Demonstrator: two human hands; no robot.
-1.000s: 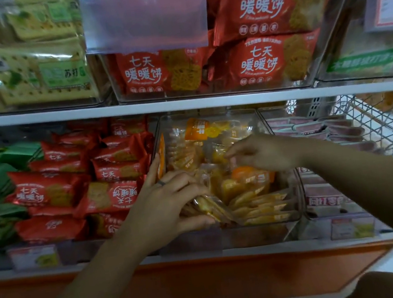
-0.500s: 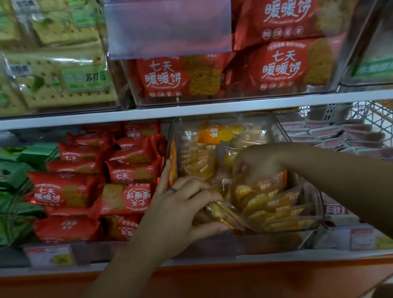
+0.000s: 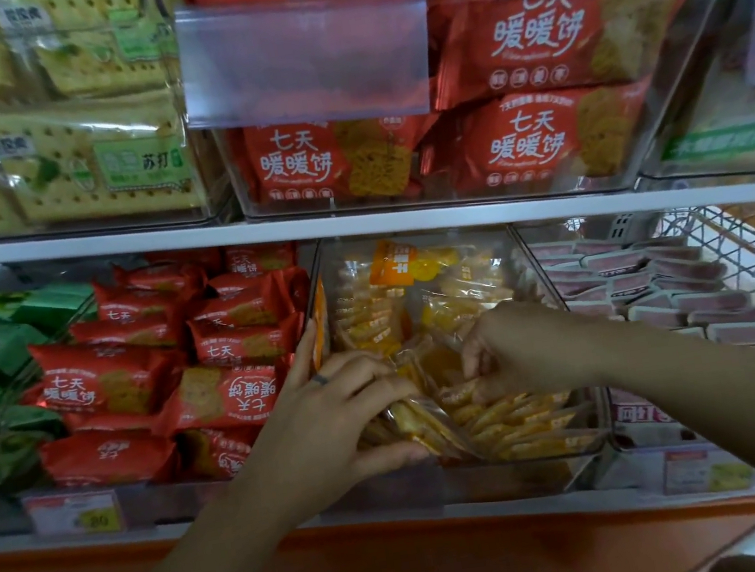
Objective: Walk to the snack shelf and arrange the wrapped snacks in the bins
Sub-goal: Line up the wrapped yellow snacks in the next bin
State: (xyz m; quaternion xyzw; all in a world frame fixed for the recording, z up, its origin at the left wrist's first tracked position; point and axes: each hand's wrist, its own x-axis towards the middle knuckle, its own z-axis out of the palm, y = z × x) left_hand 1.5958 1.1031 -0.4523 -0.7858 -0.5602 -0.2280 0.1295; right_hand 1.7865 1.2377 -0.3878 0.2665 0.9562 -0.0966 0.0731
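Clear bin (image 3: 514, 477), lower shelf (image 3: 518, 506)

Left hand (image 3: 331, 418) fingers curled round a stack of yellow wrapped snacks (image 3: 414, 421) at bin's front-left. Right hand (image 3: 515, 349) pinching one of them mid-bin. Red biscuit packs (image 3: 235, 393) in next bin leftward.

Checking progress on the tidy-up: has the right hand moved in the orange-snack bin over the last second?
Yes. Against the clear bin, the right hand has dropped from mid-bin toward the front wall, fingers now curled into the orange packets.
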